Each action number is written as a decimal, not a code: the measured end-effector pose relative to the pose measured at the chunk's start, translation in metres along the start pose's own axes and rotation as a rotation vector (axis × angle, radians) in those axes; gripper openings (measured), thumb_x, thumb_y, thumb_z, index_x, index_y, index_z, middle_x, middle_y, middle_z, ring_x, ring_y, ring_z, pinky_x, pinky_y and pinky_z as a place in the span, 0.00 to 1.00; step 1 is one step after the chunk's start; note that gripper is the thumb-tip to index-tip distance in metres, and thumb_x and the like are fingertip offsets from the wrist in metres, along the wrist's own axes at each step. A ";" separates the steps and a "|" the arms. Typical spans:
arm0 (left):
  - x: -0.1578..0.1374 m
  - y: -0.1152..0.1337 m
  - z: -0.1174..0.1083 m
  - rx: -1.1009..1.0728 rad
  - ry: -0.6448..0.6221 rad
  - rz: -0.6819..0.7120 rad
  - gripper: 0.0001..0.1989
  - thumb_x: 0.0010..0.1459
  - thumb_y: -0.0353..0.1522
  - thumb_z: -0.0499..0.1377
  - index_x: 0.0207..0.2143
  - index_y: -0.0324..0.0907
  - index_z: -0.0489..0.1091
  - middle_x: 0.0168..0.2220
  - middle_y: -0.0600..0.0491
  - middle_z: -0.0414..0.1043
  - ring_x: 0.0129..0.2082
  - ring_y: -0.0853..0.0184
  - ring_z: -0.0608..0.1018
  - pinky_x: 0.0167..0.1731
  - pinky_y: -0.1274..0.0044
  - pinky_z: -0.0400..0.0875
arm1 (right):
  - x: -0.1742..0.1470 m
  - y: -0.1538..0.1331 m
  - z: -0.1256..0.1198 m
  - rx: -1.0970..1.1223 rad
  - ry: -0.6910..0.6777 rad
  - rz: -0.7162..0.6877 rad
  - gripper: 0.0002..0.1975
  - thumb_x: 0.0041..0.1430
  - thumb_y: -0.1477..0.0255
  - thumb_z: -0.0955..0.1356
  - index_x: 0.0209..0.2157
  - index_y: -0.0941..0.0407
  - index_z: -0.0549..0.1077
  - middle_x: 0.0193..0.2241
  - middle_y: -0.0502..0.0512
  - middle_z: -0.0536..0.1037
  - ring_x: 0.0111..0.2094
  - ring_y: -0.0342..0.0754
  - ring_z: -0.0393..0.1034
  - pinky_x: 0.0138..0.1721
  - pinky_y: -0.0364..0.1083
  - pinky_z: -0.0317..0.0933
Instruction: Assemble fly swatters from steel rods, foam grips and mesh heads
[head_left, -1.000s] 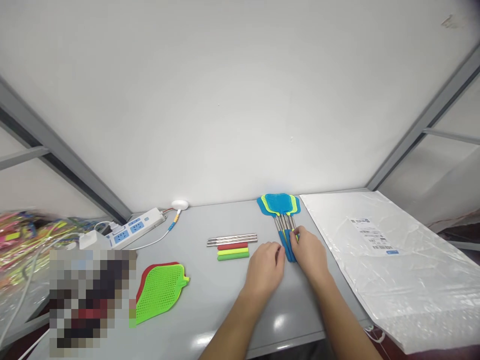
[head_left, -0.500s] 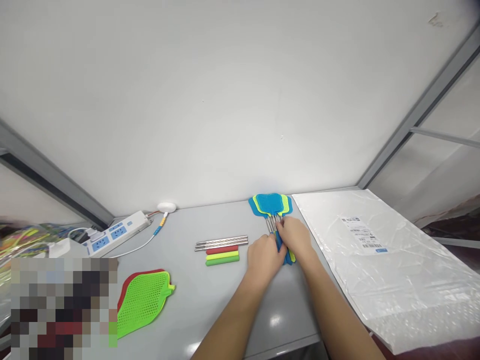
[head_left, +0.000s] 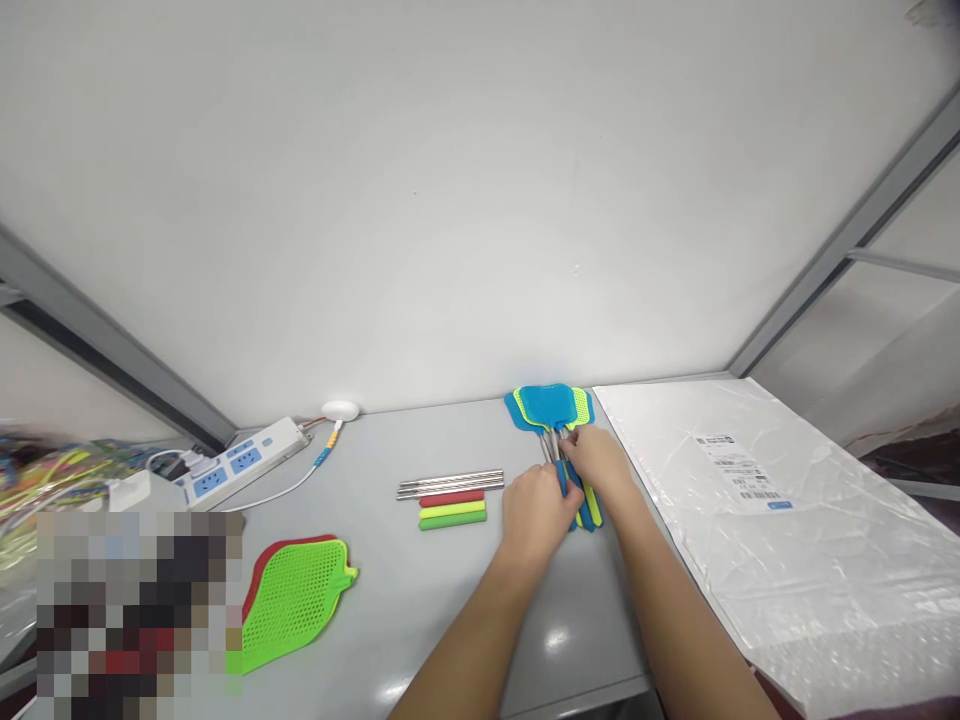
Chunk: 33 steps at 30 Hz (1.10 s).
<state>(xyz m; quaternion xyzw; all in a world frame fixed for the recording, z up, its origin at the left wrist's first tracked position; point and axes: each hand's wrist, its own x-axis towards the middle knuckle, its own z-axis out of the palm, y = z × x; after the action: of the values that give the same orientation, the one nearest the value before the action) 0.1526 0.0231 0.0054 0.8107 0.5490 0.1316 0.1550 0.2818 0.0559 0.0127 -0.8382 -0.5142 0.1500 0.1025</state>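
Note:
Several fly swatters lie stacked near the back wall, with blue and yellow-green mesh heads (head_left: 551,405), metal rods and blue and yellow handles (head_left: 589,508). My left hand (head_left: 538,508) is closed at the left side of the blue handles, fingers curled over them. My right hand (head_left: 601,465) pinches at the rods and upper handles from the right. Both hands partly hide the bundle. Left of my left hand, loose metal rods (head_left: 450,484) lie beside red, yellow and green handles (head_left: 453,520).
Green and red swatter heads (head_left: 296,605) lie at the front left of the grey table (head_left: 397,620). Behind them is a white power strip (head_left: 240,462) with a cable. A white plastic mailer (head_left: 780,540) with a label covers the right side. Pixelation hides the lower-left corner.
The view has shifted slightly, moving everything a little to the right. My right hand has moved slightly off the handles, uncovering more of them. My left hand stays on the bundle.

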 end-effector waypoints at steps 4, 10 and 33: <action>-0.001 -0.003 -0.006 -0.022 0.017 -0.020 0.11 0.58 0.37 0.52 0.31 0.44 0.71 0.32 0.50 0.76 0.31 0.61 0.76 0.26 0.74 0.57 | 0.000 -0.004 -0.001 0.028 0.054 0.001 0.10 0.56 0.67 0.66 0.29 0.57 0.76 0.31 0.61 0.78 0.37 0.53 0.74 0.32 0.45 0.58; -0.003 -0.005 -0.006 -0.047 0.042 -0.036 0.10 0.58 0.37 0.53 0.30 0.44 0.71 0.32 0.51 0.76 0.32 0.62 0.76 0.26 0.75 0.56 | 0.000 0.010 -0.011 0.121 0.088 -0.013 0.11 0.54 0.66 0.65 0.23 0.55 0.73 0.24 0.57 0.77 0.30 0.49 0.72 0.27 0.43 0.53; 0.004 0.006 0.012 0.003 0.022 0.084 0.14 0.65 0.38 0.47 0.35 0.43 0.70 0.35 0.50 0.75 0.33 0.61 0.77 0.29 0.74 0.60 | -0.004 0.032 -0.002 0.215 0.118 -0.042 0.12 0.57 0.62 0.64 0.28 0.54 0.73 0.25 0.54 0.77 0.30 0.48 0.70 0.29 0.43 0.53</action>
<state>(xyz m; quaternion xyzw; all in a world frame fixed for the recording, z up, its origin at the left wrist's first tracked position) 0.1634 0.0232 -0.0031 0.8317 0.5164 0.1461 0.1421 0.3076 0.0376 0.0042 -0.8187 -0.5056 0.1528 0.2251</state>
